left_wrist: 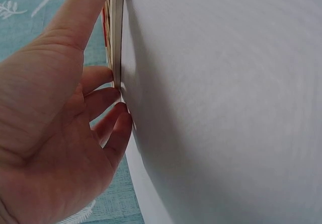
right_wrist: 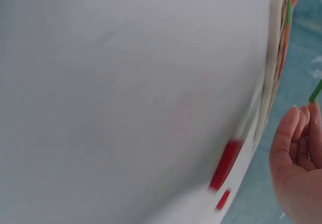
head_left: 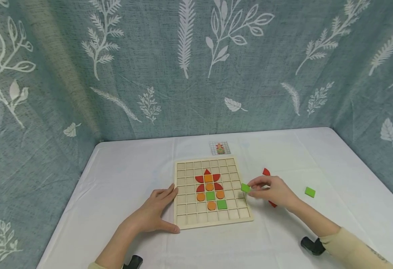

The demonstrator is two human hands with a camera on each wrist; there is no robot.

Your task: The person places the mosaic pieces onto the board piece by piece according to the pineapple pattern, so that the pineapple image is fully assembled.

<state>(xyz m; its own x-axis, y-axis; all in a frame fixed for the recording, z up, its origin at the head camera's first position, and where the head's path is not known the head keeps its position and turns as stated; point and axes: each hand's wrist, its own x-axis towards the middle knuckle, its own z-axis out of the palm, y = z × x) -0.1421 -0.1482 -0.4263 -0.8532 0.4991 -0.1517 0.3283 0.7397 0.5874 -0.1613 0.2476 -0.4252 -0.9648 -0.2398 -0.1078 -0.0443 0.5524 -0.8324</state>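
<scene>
A wooden grid board (head_left: pixel 187 220) lies on the table, with red, orange and green flat pieces set in its squares. My left hand (head_left: pixel 157 211) rests along the board's left edge, its thumb at the front corner and its fingers higher up; the left wrist view shows the fingertips right at the board's side. Between thumb and fingers, my right hand (head_left: pixel 273 191) pinches a green square tile (head_left: pixel 245 187) over the board's right edge. In the right wrist view that green tile (right_wrist: pixel 316 91) shows edge-on at the fingertips.
Red pieces (head_left: pixel 266 172) lie beneath and beside the right hand. Farther right is another green tile (head_left: pixel 310 192). Behind the board lies a small pattern card (head_left: pixel 220 148). A patterned blue-green curtain (head_left: pixel 196 101) stands behind the white-covered table (head_left: pixel 142 160).
</scene>
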